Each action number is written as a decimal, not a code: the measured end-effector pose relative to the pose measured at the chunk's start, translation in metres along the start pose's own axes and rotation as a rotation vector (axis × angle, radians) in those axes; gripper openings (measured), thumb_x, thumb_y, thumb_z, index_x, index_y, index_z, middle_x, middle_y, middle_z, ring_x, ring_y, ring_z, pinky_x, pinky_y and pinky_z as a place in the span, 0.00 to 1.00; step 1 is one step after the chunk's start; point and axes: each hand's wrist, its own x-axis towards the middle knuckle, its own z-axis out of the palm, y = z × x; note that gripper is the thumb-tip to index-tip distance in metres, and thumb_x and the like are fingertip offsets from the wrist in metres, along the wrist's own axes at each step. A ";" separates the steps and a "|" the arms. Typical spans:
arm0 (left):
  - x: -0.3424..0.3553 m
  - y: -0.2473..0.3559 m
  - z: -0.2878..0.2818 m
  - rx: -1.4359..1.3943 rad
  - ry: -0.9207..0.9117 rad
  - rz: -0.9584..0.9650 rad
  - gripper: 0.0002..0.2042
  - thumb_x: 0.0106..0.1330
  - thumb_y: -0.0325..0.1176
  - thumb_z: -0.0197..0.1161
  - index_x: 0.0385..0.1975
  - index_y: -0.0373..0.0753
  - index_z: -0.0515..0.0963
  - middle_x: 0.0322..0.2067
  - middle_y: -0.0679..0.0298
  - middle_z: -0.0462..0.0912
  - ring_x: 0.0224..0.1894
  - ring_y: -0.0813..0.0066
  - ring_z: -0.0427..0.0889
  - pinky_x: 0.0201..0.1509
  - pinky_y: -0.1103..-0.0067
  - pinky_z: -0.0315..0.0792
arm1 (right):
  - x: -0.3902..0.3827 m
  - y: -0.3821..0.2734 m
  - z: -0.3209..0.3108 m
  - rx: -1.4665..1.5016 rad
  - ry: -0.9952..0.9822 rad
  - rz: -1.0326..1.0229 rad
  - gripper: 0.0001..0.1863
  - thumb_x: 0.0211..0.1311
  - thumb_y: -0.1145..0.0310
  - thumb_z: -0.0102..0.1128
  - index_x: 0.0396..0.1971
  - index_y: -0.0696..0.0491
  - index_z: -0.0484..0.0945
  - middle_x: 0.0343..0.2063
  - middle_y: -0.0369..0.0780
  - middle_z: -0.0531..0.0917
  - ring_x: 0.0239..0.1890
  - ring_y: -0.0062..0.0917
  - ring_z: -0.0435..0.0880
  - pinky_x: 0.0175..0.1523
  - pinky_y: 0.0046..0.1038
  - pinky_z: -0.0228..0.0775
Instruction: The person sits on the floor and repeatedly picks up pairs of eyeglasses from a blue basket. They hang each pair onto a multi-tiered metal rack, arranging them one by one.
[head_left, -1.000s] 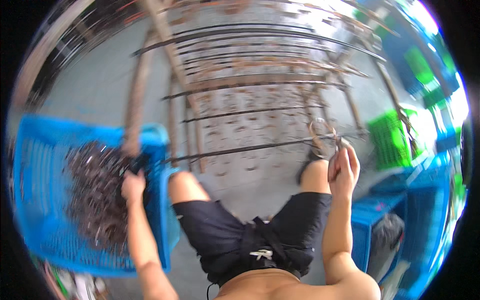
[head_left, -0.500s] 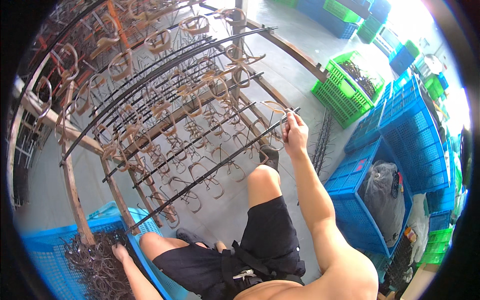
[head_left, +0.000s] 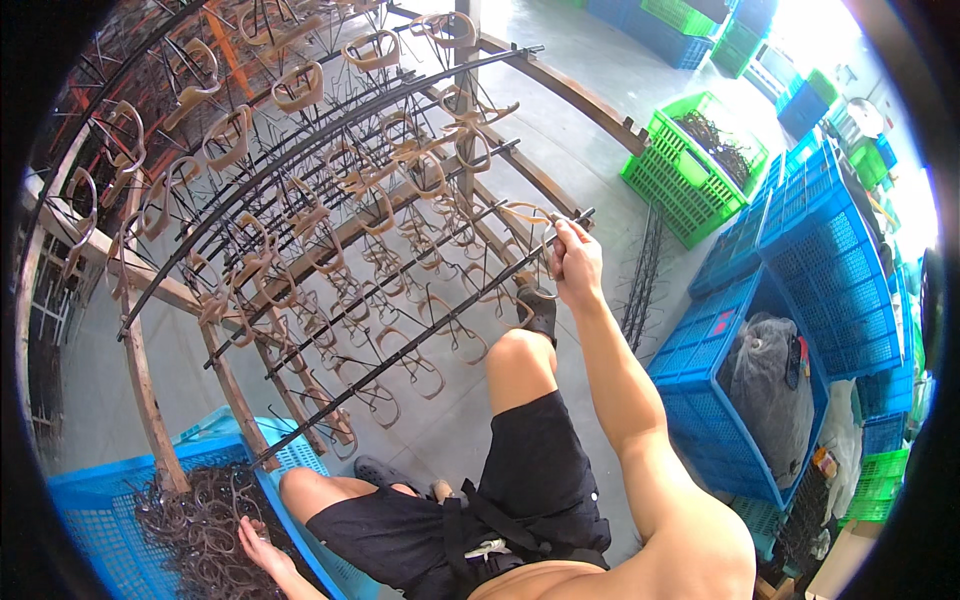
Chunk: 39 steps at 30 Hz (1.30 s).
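My right hand [head_left: 575, 260] is closed around the end of a black metal bar [head_left: 450, 330], with a tan glasses-like frame [head_left: 522, 212] beside the fingers. Similar tan frames [head_left: 425, 377] hang on wires from several parallel bars of a wooden rack [head_left: 150, 400]. At the lower left, my left hand [head_left: 258, 545] rests among tangled dark brown frames [head_left: 190, 520] in a blue plastic crate [head_left: 90, 500]. Its fingers look extended and apart, with nothing clearly held.
A green crate [head_left: 690, 195] holding dark pieces stands right of the rack, near a bundle of spiky rods [head_left: 645, 290]. Blue crates [head_left: 820, 250] are stacked at right, one holding a grey bag [head_left: 760, 400]. My knees and feet are below the rack.
Since a second ago the view has swung, bringing more right-side crates into sight. In the last half second my right hand has shifted slightly left and my left hand slightly down and right, its fingers spreading.
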 end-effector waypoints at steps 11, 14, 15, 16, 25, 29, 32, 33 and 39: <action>-0.004 -0.009 0.017 -0.540 -0.033 -0.292 0.18 0.63 0.46 0.57 0.50 0.47 0.69 0.34 0.75 0.73 0.39 0.81 0.71 0.46 0.79 0.64 | -0.017 0.011 0.005 -0.257 -0.086 -0.111 0.11 0.61 0.67 0.56 0.39 0.58 0.80 0.15 0.26 0.70 0.14 0.06 0.59 0.18 0.14 0.49; -0.006 -0.003 0.017 -0.553 -0.001 -0.293 0.18 0.63 0.46 0.57 0.50 0.47 0.68 0.34 0.75 0.73 0.39 0.82 0.71 0.44 0.80 0.64 | -0.019 0.011 0.007 -0.420 -0.079 -0.220 0.12 0.60 0.67 0.56 0.39 0.58 0.80 0.18 0.26 0.71 0.21 0.08 0.63 0.24 0.14 0.55; -0.004 -0.004 0.016 -0.551 -0.004 -0.288 0.18 0.64 0.46 0.57 0.50 0.47 0.68 0.34 0.75 0.73 0.39 0.82 0.71 0.43 0.80 0.63 | -0.016 0.011 0.005 -0.495 -0.064 -0.285 0.11 0.60 0.68 0.56 0.39 0.58 0.79 0.18 0.26 0.71 0.21 0.08 0.63 0.24 0.15 0.56; -0.003 -0.004 0.014 -0.548 -0.007 -0.282 0.18 0.64 0.46 0.57 0.50 0.47 0.68 0.34 0.74 0.73 0.38 0.82 0.71 0.43 0.80 0.63 | -0.012 0.012 0.004 -0.569 -0.049 -0.349 0.11 0.60 0.68 0.56 0.39 0.58 0.79 0.17 0.27 0.71 0.21 0.09 0.64 0.25 0.16 0.57; -0.027 0.020 -0.017 -0.493 -0.356 -0.145 0.11 0.66 0.46 0.53 0.41 0.49 0.71 0.37 0.73 0.75 0.42 0.80 0.73 0.45 0.78 0.63 | -0.003 -0.005 0.004 -0.338 -0.016 -0.081 0.10 0.62 0.67 0.54 0.37 0.57 0.78 0.15 0.31 0.73 0.14 0.12 0.66 0.20 0.18 0.59; -0.046 0.027 -0.043 -0.580 -0.519 -0.088 0.10 0.66 0.42 0.50 0.38 0.45 0.72 0.47 0.65 0.76 0.53 0.73 0.71 0.52 0.72 0.64 | -0.008 0.000 0.022 -0.467 0.044 -0.060 0.11 0.61 0.66 0.54 0.40 0.56 0.76 0.16 0.32 0.71 0.13 0.14 0.66 0.18 0.20 0.58; -0.061 0.047 -0.026 -0.593 -0.468 -0.098 0.14 0.64 0.39 0.52 0.45 0.38 0.71 0.45 0.60 0.76 0.49 0.70 0.74 0.50 0.73 0.68 | -0.030 0.013 0.024 -1.360 0.196 -0.969 0.13 0.58 0.67 0.55 0.39 0.60 0.72 0.28 0.45 0.73 0.35 0.35 0.72 0.45 0.32 0.63; -0.067 0.051 -0.026 -0.619 -0.469 -0.091 0.16 0.63 0.37 0.53 0.47 0.36 0.71 0.44 0.59 0.76 0.48 0.68 0.74 0.50 0.73 0.70 | -0.065 0.005 0.051 -1.272 0.264 -1.103 0.14 0.56 0.68 0.57 0.39 0.61 0.71 0.29 0.47 0.73 0.38 0.38 0.71 0.50 0.35 0.61; -0.086 0.041 -0.034 -0.682 -0.424 -0.081 0.12 0.63 0.35 0.54 0.39 0.33 0.73 0.41 0.55 0.76 0.45 0.66 0.74 0.51 0.69 0.67 | -0.284 0.068 0.188 -0.687 -1.377 -0.635 0.30 0.43 0.70 0.66 0.51 0.57 0.69 0.42 0.48 0.73 0.46 0.42 0.71 0.51 0.40 0.64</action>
